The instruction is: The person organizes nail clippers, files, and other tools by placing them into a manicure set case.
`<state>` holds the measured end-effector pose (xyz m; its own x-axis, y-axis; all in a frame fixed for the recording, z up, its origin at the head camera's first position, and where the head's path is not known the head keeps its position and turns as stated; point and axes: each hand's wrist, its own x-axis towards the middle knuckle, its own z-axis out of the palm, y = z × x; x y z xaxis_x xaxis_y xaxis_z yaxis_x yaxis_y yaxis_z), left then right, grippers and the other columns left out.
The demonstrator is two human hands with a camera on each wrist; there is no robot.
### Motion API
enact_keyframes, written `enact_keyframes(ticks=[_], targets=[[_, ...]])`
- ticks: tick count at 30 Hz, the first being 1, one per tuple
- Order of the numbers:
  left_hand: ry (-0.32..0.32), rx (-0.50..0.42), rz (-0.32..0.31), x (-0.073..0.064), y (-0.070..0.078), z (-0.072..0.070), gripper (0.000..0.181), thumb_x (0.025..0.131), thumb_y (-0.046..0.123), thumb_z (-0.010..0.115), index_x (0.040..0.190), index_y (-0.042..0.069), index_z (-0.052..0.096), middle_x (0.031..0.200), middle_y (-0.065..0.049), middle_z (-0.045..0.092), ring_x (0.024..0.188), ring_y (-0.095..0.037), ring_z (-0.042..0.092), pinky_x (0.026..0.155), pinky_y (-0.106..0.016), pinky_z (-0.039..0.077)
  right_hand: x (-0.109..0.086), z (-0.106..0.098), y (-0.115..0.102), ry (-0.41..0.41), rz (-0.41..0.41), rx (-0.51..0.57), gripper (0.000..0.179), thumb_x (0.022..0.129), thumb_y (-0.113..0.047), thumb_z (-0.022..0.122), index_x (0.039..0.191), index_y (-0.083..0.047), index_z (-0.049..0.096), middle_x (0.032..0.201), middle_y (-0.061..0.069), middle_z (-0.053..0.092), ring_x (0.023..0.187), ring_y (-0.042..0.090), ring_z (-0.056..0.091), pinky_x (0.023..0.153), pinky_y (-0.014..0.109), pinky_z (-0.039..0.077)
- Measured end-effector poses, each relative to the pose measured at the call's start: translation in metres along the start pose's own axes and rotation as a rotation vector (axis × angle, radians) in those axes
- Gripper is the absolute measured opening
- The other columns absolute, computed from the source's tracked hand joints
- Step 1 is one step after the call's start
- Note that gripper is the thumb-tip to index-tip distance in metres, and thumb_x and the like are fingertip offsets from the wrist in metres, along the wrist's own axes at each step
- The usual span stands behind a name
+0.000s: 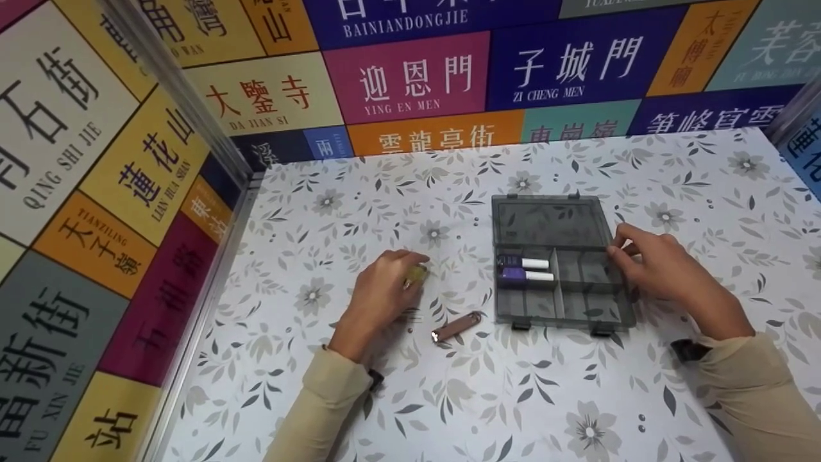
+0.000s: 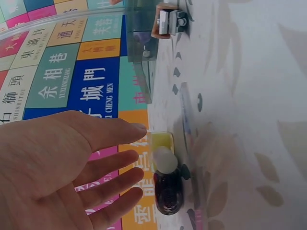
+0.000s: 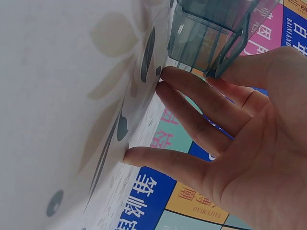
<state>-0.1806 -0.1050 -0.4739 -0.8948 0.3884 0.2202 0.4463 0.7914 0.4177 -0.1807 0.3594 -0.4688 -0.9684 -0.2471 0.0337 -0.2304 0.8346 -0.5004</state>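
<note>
A translucent grey divided case [image 1: 545,221] lies with its lid folded back. Two nail polish bottles with white caps, one dark [image 1: 513,262] and one purple [image 1: 513,276], share a left compartment. My right hand [image 1: 667,266] holds the case's right edge between thumb and index finger; the other fingers stretch down to the tabletop in the right wrist view. My left hand [image 1: 385,279] is around a yellow bottle [image 2: 162,140] with a pale cap, fingers extended and thumb close to it. A dark glossy bottle [image 2: 168,194] stands beside the yellow one, hidden in the head view.
Brown nail clippers [image 1: 457,327] lie between my left hand and the case. A floral cloth covers the table [image 1: 308,385]. Panels of coloured signs [image 1: 410,77] rise behind the table and along its left side.
</note>
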Motion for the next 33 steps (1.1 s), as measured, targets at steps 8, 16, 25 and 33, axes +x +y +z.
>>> enact_keyframes(ticks=[8, 16, 25, 33], targets=[[-0.023, -0.007, 0.004, -0.001, -0.001, 0.005, 0.033, 0.094, 0.006, 0.076, 0.127, 0.01, 0.079, 0.122, -0.008, 0.077, 0.117, -0.03, 0.072, 0.09, -0.048, 0.064, 0.0, 0.0, 0.001, 0.004, -0.031, -0.004, 0.011, 0.112, -0.018, 0.058, 0.106, -0.009, 0.058, 0.11, 0.029, 0.079, 0.099, 0.049, 0.078, 0.068, 0.044, 0.054], [-0.039, -0.025, 0.021, 0.0, 0.002, 0.008, 0.033, 0.095, 0.006, 0.078, 0.127, 0.01, 0.078, 0.124, -0.009, 0.074, 0.117, -0.029, 0.07, 0.091, -0.045, 0.064, 0.0, 0.0, 0.0, -0.002, -0.02, 0.0, 0.011, 0.112, -0.019, 0.058, 0.106, -0.009, 0.058, 0.111, 0.027, 0.08, 0.099, 0.049, 0.077, 0.07, 0.046, 0.054], [0.002, -0.007, 0.072, -0.002, 0.003, 0.018, 0.029, 0.097, 0.005, 0.077, 0.126, 0.009, 0.076, 0.129, -0.015, 0.068, 0.12, -0.033, 0.067, 0.094, -0.046, 0.063, 0.0, 0.0, 0.001, 0.006, -0.018, -0.004, 0.011, 0.111, -0.019, 0.058, 0.107, -0.009, 0.059, 0.109, 0.029, 0.08, 0.098, 0.048, 0.078, 0.07, 0.048, 0.056], [-0.002, -0.013, 0.061, -0.003, 0.006, 0.02, 0.021, 0.102, 0.006, 0.07, 0.122, 0.012, 0.076, 0.124, -0.009, 0.069, 0.115, -0.028, 0.069, 0.095, -0.044, 0.062, 0.0, 0.001, 0.0, 0.007, -0.02, -0.011, 0.012, 0.112, -0.019, 0.057, 0.107, -0.009, 0.058, 0.11, 0.029, 0.079, 0.1, 0.05, 0.077, 0.072, 0.051, 0.057]])
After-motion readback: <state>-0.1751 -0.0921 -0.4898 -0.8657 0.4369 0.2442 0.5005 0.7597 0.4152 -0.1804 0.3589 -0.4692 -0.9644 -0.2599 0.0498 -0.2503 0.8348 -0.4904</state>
